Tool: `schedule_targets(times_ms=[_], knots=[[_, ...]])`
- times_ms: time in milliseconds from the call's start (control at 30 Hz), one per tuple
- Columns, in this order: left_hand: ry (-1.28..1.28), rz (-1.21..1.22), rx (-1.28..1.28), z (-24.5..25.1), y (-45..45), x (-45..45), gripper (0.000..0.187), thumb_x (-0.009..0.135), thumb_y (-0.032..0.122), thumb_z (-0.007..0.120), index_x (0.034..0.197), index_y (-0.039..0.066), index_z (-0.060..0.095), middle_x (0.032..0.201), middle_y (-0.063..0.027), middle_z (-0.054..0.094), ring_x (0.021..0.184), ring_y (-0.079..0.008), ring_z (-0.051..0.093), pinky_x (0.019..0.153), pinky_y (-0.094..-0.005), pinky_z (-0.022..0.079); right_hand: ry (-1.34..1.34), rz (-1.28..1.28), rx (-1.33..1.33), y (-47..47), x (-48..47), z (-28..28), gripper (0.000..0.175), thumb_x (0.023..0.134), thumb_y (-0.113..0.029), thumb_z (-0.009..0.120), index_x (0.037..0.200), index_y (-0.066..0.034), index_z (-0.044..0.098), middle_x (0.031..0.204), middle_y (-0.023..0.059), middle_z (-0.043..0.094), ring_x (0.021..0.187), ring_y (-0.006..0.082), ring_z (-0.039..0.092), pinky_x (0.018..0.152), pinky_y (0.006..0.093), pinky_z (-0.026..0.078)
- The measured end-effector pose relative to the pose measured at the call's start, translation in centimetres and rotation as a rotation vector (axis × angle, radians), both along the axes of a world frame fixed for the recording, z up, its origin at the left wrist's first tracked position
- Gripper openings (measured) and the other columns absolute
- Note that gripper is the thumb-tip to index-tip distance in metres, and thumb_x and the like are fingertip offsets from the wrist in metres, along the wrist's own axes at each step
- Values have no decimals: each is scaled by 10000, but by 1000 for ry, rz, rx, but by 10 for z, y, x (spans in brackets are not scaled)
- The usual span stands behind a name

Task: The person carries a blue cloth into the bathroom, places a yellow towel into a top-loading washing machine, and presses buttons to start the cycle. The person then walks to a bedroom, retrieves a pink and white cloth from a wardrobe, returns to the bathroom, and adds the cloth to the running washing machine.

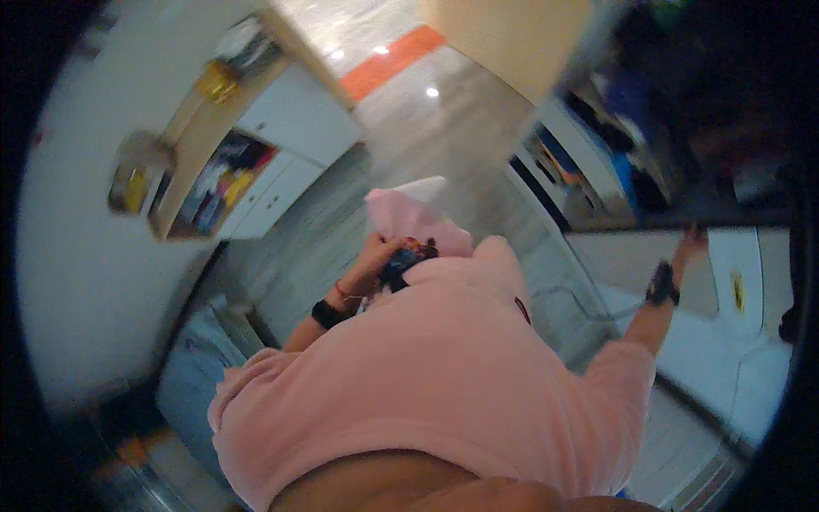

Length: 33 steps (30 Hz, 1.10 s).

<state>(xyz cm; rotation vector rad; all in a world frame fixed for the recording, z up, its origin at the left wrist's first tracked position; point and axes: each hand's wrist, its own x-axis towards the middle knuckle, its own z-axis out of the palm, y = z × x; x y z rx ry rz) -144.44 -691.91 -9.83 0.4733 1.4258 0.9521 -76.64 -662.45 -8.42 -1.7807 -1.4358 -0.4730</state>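
Observation:
My left hand, with a dark band at its wrist, is closed around a small bundle of dark blue and red items in front of my pink clothing. What the bundle is made of is too blurred to tell. Stretched far out to the right, my right hand is at the dark edge of a white panel, which bears a yellow mark. Its fingers are small and blurred, so whether they grip the edge cannot be told.
A white cabinet with a wooden top and an open shelf of coloured things stands at the upper left. Dark open shelving with clothes-like items is at the upper right. A grey cable trails by the right arm. An orange strip crosses the floor ahead.

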Motion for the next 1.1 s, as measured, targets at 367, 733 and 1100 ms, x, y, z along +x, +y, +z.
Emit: schedule_targets(times_ms=[367, 733, 1100], knots=[[-12, 408, 23, -3, -48, 16, 378, 784, 153, 665, 1101, -44, 600, 1000, -80, 670, 854, -140, 637, 758, -276, 516, -21, 47, -146, 32, -85, 43, 368, 915, -299, 647, 818, 52, 699, 750, 171, 688, 560, 270, 582, 536, 395, 454], [6, 599, 46, -5, -42, 40, 405, 755, 162, 668, 1085, -65, 602, 987, -92, 674, 845, -149, 638, 762, -284, 514, 101, 105, -247, 12, -171, 98, 300, 878, -210, 707, 1017, 53, 677, 896, 133, 667, 774, 207, 569, 719, 358, 502], [39, 625, 80, -19, -20, 31, 326, 793, 185, 655, 1032, -36, 632, 925, -71, 681, 810, -130, 640, 738, -276, 518, 102, 230, -234, 28, -194, 66, 333, 901, -244, 664, 1047, 55, 661, 908, 161, 681, 755, 252, 598, 708, 375, 505]])
